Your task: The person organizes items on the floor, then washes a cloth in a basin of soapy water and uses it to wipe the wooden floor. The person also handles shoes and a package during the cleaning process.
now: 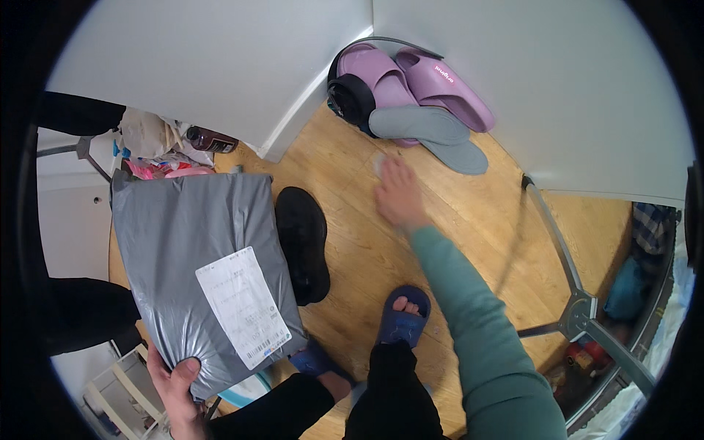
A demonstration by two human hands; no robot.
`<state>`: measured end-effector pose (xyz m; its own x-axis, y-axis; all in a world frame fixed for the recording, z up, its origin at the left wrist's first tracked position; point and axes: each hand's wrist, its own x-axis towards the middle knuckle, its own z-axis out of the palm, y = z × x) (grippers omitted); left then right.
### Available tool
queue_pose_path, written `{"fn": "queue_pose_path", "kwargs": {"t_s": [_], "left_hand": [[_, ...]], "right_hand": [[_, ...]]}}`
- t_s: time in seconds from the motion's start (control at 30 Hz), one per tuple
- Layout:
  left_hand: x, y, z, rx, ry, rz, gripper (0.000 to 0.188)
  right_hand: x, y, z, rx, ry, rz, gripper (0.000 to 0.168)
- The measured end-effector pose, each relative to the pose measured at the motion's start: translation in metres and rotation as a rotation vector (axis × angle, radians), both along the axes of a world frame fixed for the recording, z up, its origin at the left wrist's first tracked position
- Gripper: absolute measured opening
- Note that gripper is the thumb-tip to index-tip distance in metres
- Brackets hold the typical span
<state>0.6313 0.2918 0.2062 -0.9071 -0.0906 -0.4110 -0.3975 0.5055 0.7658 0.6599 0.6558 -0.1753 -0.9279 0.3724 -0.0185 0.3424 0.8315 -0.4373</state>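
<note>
My left hand (pixel 179 385) grips the lower left corner of a grey plastic mailing parcel (pixel 181 242), its thumb pressed into the wrapping. A white label (pixel 243 307) bearing print and a barcode sits on the parcel. My right hand (pixel 401 195), in a green sleeve and blurred, reaches low over the wood floor (pixel 352 242); a small whitish thing (pixel 379 165) shows by its fingertips, and whether it is held I cannot tell. Just beyond lie two grey insoles (pixel 454 157), partly over purple slides (pixel 379 77). A black shoe (pixel 302 245) lies beside the parcel.
White walls (pixel 308 110) meet behind the slides, where a black round object with a strap (pixel 349 99) lies. A metal folding frame (pixel 575 313) stands at right. A dark bottle (pixel 212 140) and plastic bags (pixel 146 135) are at upper left. My feet wear blue slippers (pixel 404 313).
</note>
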Motion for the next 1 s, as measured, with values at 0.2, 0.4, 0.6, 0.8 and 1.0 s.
{"fn": "queue_pose_path", "kwargs": {"t_s": [0.2,0.4,0.6,0.8,1.0], "left_hand": [[-0.004,0.018,0.008,0.107,0.029,0.02,0.083],[-0.006,0.01,0.004,0.045,0.028,0.024,0.08],[-0.008,0.029,-0.007,0.027,0.041,0.015,0.077],[-0.001,0.04,0.002,0.088,0.029,-0.023,0.073],[-0.015,0.085,-0.021,0.254,-0.051,0.049,0.081]], "right_hand": [[0.251,0.017,-0.017,0.166,0.017,-0.527,0.049],[0.15,-0.031,0.043,-0.258,0.234,-0.313,0.052],[-0.101,-0.05,-0.004,-0.096,0.371,0.168,0.047],[-0.122,-0.047,-0.04,-0.095,0.321,-0.071,0.049],[0.044,0.01,-0.022,0.033,0.244,-0.157,0.054]]}}
